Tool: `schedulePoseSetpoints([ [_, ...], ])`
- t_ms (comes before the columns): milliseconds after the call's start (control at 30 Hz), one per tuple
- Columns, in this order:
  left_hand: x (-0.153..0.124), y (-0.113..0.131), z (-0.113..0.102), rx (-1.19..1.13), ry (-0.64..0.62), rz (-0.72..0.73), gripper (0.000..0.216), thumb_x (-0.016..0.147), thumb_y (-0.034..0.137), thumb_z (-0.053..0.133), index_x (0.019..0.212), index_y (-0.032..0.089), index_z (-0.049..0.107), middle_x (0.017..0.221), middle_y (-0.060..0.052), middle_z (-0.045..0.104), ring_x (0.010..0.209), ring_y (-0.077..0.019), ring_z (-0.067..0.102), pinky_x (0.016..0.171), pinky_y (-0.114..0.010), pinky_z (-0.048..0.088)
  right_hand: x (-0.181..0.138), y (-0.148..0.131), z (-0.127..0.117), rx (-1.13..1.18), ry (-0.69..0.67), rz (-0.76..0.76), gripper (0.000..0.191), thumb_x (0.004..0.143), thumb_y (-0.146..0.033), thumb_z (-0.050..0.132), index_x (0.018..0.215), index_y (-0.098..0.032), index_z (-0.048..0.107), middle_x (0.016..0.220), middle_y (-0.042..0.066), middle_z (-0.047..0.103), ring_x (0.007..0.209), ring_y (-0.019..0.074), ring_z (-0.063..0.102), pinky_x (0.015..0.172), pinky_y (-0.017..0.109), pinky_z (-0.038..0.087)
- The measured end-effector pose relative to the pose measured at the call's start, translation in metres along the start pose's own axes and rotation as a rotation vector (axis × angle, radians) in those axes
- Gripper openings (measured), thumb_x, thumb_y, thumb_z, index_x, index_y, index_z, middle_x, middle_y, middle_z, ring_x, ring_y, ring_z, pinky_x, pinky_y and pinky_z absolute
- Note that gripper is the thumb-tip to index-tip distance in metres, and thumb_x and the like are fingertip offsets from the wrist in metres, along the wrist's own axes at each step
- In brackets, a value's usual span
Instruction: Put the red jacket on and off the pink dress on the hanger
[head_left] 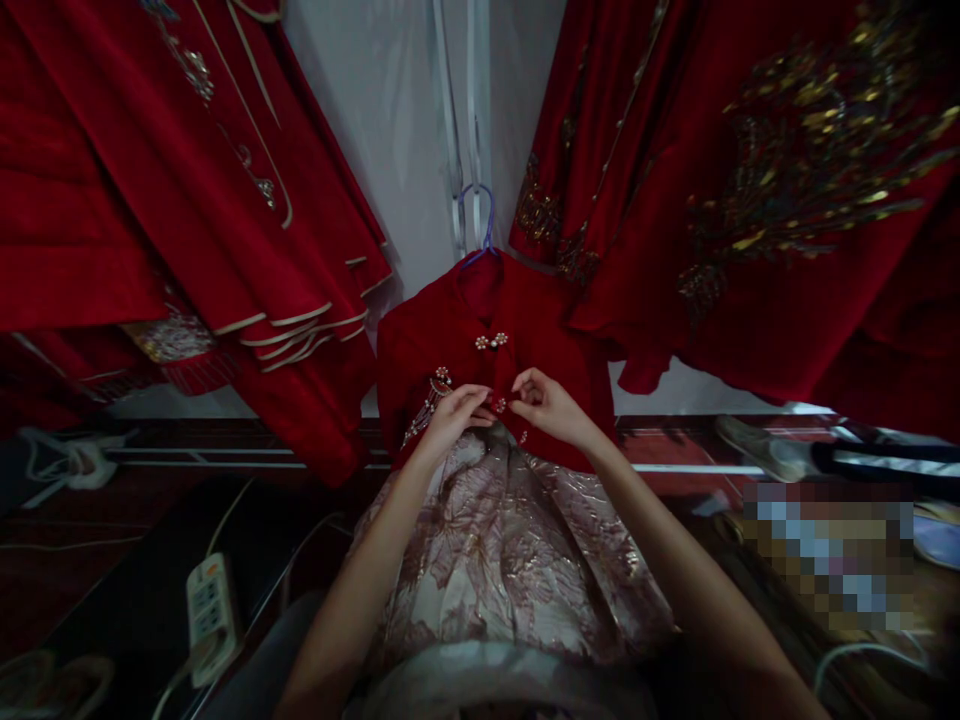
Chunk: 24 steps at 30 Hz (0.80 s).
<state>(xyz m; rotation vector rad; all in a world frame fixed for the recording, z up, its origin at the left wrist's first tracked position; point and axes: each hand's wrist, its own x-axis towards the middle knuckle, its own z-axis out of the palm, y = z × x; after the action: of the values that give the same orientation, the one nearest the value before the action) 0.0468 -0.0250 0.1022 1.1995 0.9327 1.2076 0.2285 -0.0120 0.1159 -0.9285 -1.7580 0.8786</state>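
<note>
A short red jacket [420, 330] hangs in front of me from a purple hanger [491, 222]. Its collar end carries a pearl flower clasp [491, 342], and a beaded ornament [427, 405] sits on its left side. My left hand [459, 415] pinches the front edge of the jacket, beside a small flower button [500, 405]. Just across the opening, my right hand [549, 405] is closed at the thumb and forefinger, against the jacket's other front edge; its exact hold is partly hidden. Below hangs a pale pink brocade skirt [517, 550] with shiny leaf patterns.
Red embroidered garments hang on the left [247, 200] and right [750, 280]. White straps [450, 110] hold the hanger. A power strip [210, 615] with cords lies lower left. At right are a shoe [765, 450] and a pixelated patch [832, 555].
</note>
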Motion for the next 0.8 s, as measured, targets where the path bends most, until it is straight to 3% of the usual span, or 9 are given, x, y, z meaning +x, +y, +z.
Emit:
schedulePoseSetpoints([
  [67, -0.003, -0.005, -0.004, -0.024, 0.019, -0.006, 0.033, 0.075, 0.038, 0.067, 0.097, 0.015, 0.063, 0.087, -0.006, 0.068, 0.071, -0.0134, 0.067, 0.072, -0.029, 0.056, -0.002, 0.005, 0.013, -0.05, -0.042, -0.004, 0.023, 0.071, -0.026, 0.061, 0.091, -0.018, 0.052, 0.08, 0.001, 0.054, 0.063, 0.0108, 0.051, 0.059, 0.026, 0.045],
  [200, -0.001, -0.014, -0.009, -0.014, 0.062, -0.028, 0.035, 0.073, 0.042, 0.068, 0.095, 0.016, 0.062, 0.079, -0.004, 0.067, 0.065, -0.0122, 0.065, 0.067, -0.028, 0.055, -0.002, 0.019, 0.033, -0.048, 0.004, 0.007, 0.018, 0.078, -0.03, 0.058, 0.09, -0.018, 0.054, 0.089, 0.005, 0.058, 0.076, 0.014, 0.057, 0.069, 0.03, 0.05],
  [367, 0.003, -0.019, -0.013, 0.088, 0.089, 0.035, 0.034, 0.069, 0.043, 0.07, 0.087, 0.015, 0.062, 0.072, -0.002, 0.065, 0.058, -0.0103, 0.06, 0.058, -0.024, 0.05, 0.002, 0.025, 0.04, 0.029, 0.011, 0.035, 0.026, 0.072, -0.034, 0.066, 0.088, -0.019, 0.052, 0.091, 0.004, 0.059, 0.081, 0.0145, 0.059, 0.075, 0.032, 0.051],
  [433, 0.009, -0.02, -0.016, 0.201, 0.193, 0.132, 0.031, 0.068, 0.041, 0.07, 0.084, 0.015, 0.063, 0.076, -0.003, 0.065, 0.061, -0.0105, 0.059, 0.058, -0.024, 0.048, 0.005, 0.026, 0.042, 0.111, 0.038, 0.081, 0.029, 0.07, -0.036, 0.068, 0.086, -0.02, 0.05, 0.085, 0.002, 0.06, 0.076, 0.0137, 0.06, 0.072, 0.03, 0.051],
  [533, 0.023, -0.024, -0.027, 0.341, 0.491, 0.336, 0.028, 0.066, 0.032, 0.072, 0.086, 0.016, 0.06, 0.088, -0.004, 0.063, 0.073, -0.0113, 0.059, 0.067, -0.024, 0.048, 0.012, 0.026, 0.044, 0.172, 0.128, 0.114, 0.031, 0.066, -0.036, 0.072, 0.083, -0.02, 0.051, 0.077, 0.001, 0.061, 0.072, 0.0131, 0.06, 0.071, 0.028, 0.051],
  [600, 0.034, -0.028, -0.037, 0.35, 0.597, 0.381, 0.026, 0.066, 0.023, 0.07, 0.087, 0.017, 0.056, 0.089, -0.004, 0.061, 0.073, -0.011, 0.058, 0.07, -0.025, 0.048, 0.019, 0.023, 0.044, 0.186, 0.147, 0.097, 0.031, 0.065, -0.035, 0.073, 0.084, -0.019, 0.055, 0.079, 0.002, 0.063, 0.071, 0.0127, 0.061, 0.072, 0.028, 0.051],
  [800, 0.05, -0.034, -0.056, 0.287, 0.541, 0.314, 0.028, 0.061, 0.009, 0.064, 0.085, 0.017, 0.052, 0.083, -0.003, 0.061, 0.072, -0.0112, 0.06, 0.071, -0.026, 0.047, 0.041, 0.011, 0.049, 0.118, 0.071, 0.009, 0.022, 0.071, -0.024, 0.067, 0.09, -0.019, 0.058, 0.08, 0.002, 0.064, 0.074, 0.012, 0.063, 0.072, 0.026, 0.052],
])
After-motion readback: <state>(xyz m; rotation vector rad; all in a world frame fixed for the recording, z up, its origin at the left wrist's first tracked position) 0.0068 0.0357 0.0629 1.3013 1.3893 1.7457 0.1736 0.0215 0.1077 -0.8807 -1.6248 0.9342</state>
